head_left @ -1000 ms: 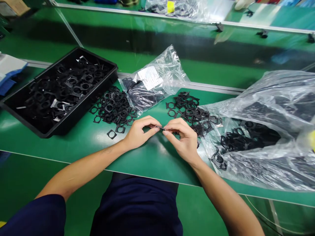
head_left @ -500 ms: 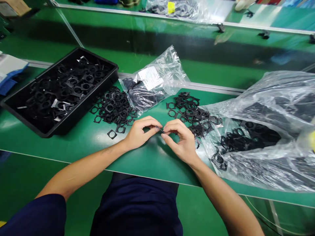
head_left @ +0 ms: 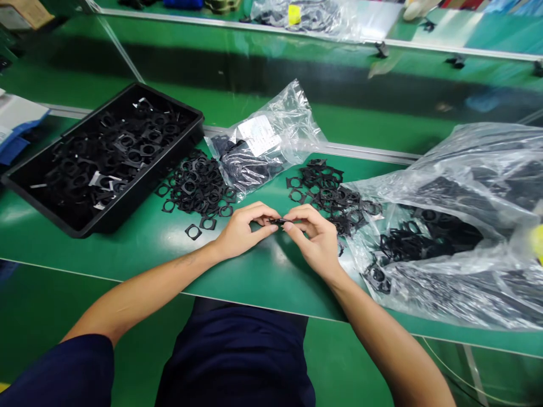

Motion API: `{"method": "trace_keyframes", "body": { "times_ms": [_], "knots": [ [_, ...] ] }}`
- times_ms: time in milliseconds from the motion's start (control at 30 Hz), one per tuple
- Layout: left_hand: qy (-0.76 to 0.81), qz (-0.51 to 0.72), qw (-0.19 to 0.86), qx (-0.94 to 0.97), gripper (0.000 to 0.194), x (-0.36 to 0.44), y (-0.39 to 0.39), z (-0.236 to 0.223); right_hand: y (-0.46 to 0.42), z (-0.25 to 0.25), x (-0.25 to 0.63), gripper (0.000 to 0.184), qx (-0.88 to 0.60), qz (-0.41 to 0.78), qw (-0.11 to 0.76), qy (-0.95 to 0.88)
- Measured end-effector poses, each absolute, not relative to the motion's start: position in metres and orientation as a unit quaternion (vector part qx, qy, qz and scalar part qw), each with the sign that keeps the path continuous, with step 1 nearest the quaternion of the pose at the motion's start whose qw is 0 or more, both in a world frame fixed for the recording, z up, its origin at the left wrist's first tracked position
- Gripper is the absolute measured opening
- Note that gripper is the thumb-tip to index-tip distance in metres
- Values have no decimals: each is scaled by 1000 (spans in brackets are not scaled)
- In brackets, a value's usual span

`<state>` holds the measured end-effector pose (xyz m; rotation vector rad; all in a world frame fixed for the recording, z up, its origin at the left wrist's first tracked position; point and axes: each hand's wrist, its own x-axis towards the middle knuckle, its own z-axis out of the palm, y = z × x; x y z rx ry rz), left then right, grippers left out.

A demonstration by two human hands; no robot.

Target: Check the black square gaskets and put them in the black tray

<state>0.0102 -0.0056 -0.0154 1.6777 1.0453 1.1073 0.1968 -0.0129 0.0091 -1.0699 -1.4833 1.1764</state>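
Note:
Between my fingertips is a small flat black plastic part (head_left: 280,221), seen nearly edge-on. My left hand (head_left: 242,229) pinches its left end with thumb and fingers, and my right hand (head_left: 313,234) pinches its right end. Fingers hide most of it, so I cannot tell whether it is one piece or two. Behind my left hand lies a heap of square black frames with round holes (head_left: 199,183). Beyond my right hand is a second pile of black ring-shaped parts (head_left: 335,195), partly covered by that hand.
A black tray (head_left: 144,175) full of similar parts stands at left. A clear labelled bag (head_left: 292,121) of black parts lies at the back. On the right, a large open plastic bag (head_left: 458,282) spreads over the green table (head_left: 254,282). A metal-edged shelf (head_left: 203,21) runs above.
Both hands stay in nearly the same place. The black part between the fingertips has turned from slanted to about level, and the fingers have shifted slightly around it.

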Motion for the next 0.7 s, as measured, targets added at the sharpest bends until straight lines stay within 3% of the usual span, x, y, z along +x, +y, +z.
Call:
{"method": "trace_keyframes", "body": {
  "times_ms": [233, 700],
  "knots": [
    [419, 428, 443, 667, 13, 11, -7, -15, -9, 6, 198, 23, -440, 514, 468, -568],
    [412, 398, 492, 656, 11, 12, -7, -14, -8, 4, 198, 6, -413, 549, 479, -546]
  ]
}}
